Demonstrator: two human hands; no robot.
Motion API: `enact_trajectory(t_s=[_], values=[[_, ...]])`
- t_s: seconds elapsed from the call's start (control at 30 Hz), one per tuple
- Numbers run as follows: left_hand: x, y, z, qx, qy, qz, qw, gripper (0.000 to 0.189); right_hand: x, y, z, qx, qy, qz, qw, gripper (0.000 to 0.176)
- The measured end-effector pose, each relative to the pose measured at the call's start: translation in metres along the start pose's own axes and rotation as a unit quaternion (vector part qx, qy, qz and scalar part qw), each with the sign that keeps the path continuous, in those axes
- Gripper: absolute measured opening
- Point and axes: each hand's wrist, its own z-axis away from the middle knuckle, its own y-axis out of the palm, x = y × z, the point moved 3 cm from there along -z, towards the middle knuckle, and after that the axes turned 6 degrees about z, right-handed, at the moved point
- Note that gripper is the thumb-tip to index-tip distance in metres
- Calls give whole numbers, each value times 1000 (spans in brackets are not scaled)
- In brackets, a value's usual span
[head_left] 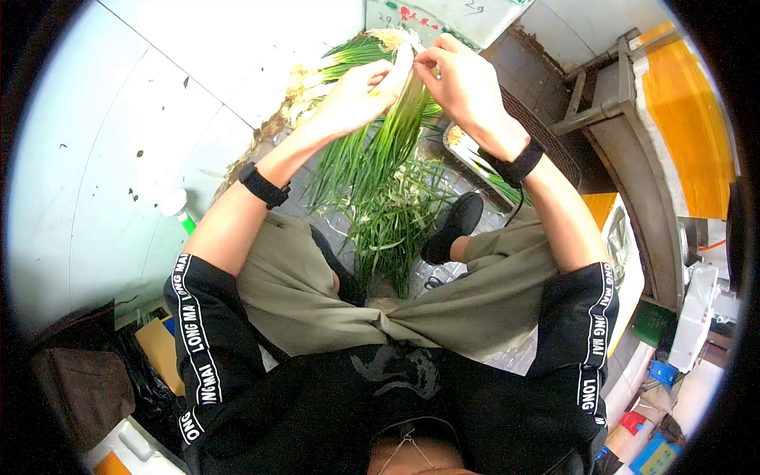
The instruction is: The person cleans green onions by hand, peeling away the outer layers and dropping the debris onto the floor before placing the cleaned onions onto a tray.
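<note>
A bunch of green onions [408, 119] hangs between my hands, its pale root end up and its green leaves pointing down. My left hand [368, 91] is wrapped round the stalks from the left. On the right, my right hand [455, 79] pinches at the pale upper part, thumb and forefinger together. Behind my left hand lie more green onions [301, 91] with white bulbs. Below, between my shoes, is a loose heap of green leaves [396, 214].
A tray of green onions [483, 170] lies right of the heap, near my black shoe [453, 228]. A marked white box [467, 20] stands at the top. At the right is a metal frame [602, 111]; a white-tiled wall [119, 119] rises at the left.
</note>
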Motion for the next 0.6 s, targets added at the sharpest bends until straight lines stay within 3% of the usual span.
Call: enact_trajectory(t_s=[0.23, 0.33, 0.53, 0.6], values=[[-3, 6, 3, -13, 59, -34, 998, 48, -2, 6, -7, -16, -125, 80, 989, 14], [1, 6, 1, -13, 51, 5, 999, 49, -2, 6, -10, -12, -140, 111, 984, 15], [-1, 5, -3, -8, -36, -47, 998, 47, -4, 6, -14, -33, -192, 162, 967, 18], [-1, 7, -5, -25, 17, 11, 999, 30, -4, 7, -16, -41, -206, 173, 962, 19]])
